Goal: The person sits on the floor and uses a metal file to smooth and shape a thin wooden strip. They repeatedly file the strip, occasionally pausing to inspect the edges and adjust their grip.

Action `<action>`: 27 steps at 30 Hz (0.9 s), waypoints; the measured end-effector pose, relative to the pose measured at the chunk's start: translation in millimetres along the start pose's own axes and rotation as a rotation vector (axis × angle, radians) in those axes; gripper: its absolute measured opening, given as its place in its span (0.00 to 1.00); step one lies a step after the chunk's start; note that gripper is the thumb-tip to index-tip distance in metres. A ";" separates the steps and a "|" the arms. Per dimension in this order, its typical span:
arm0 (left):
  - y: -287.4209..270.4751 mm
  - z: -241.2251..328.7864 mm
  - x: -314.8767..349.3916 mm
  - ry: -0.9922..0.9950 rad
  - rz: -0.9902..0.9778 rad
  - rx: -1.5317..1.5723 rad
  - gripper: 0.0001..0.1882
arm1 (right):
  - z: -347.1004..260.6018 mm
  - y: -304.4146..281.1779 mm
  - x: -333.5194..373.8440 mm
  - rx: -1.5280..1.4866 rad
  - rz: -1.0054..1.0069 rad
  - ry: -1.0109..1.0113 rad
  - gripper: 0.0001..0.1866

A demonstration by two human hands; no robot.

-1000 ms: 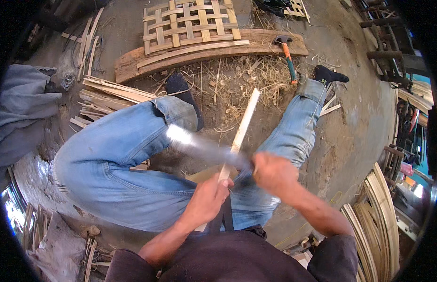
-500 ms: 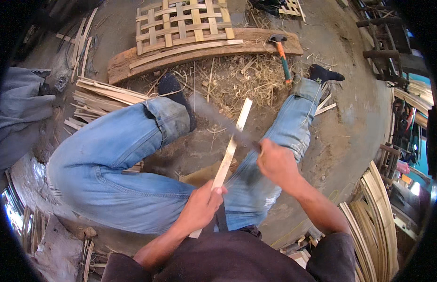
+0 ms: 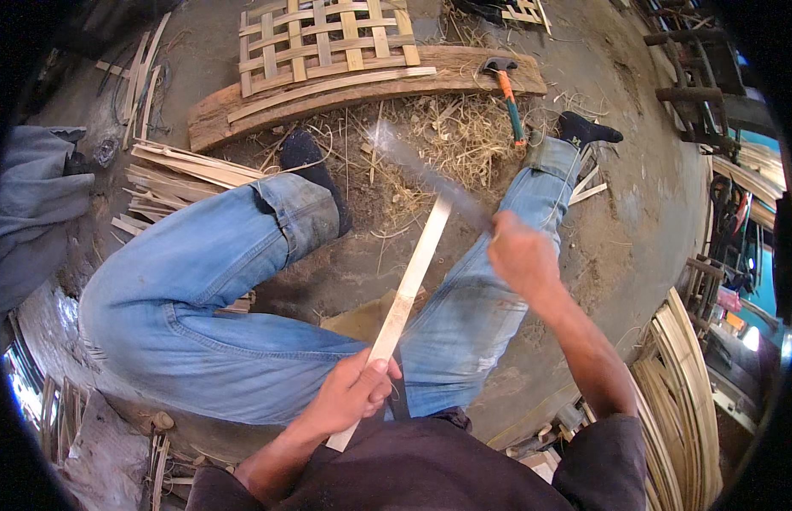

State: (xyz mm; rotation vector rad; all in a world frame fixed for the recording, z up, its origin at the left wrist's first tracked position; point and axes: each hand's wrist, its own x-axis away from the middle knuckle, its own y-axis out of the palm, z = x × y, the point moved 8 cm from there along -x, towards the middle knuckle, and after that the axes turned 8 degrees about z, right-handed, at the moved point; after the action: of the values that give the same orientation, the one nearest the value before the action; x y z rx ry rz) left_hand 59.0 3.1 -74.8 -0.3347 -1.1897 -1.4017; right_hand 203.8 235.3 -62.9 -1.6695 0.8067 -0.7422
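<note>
A pale, flat wooden strip (image 3: 418, 260) slants up and away from my lap. My left hand (image 3: 351, 392) is closed around its lower part, thumb on top, and the near end sticks out below the hand. My right hand (image 3: 525, 257) is closed on the handle of a knife (image 3: 443, 186), whose long blade is blurred by motion. The blade lies across the strip's far end, pointing up and to the left; whether it touches the wood I cannot tell. The knife's handle is mostly hidden in my fist.
Beyond my feet lies a thick plank (image 3: 345, 95) with a woven slat panel (image 3: 323, 43) and a hammer (image 3: 508, 98). Shavings (image 3: 438, 140) cover the ground before it. Split strips (image 3: 187, 166) are piled beside my left leg; long curved strips (image 3: 681, 392) stand at right.
My right hand and the knife have moved up and slightly right, from the strip's upper part to its far end. My left hand has shifted a little down and left with the strip.
</note>
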 end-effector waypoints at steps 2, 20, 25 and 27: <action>0.9 4.7 -2.2 -0.024 -0.039 0.089 0.16 | 3.3 0.6 0.8 -0.041 0.004 0.041 0.08; 17.4 -15.0 0.8 -0.210 -0.087 0.265 0.14 | -67.2 15.5 83.0 -0.192 -0.355 -0.119 0.14; 18.5 -16.4 0.4 -0.234 -0.070 0.276 0.13 | -72.8 15.6 86.4 -0.199 -0.347 -0.118 0.12; 18.0 -14.1 -1.2 -0.243 -0.066 0.275 0.14 | -43.9 24.3 70.1 -0.156 -0.295 -0.002 0.11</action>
State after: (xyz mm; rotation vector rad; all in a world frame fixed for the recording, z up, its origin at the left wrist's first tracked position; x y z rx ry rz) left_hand 80.9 -3.2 -73.8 -0.2789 -1.5852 -1.2574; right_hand 205.2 149.5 -72.0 -1.9559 0.6361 -0.8982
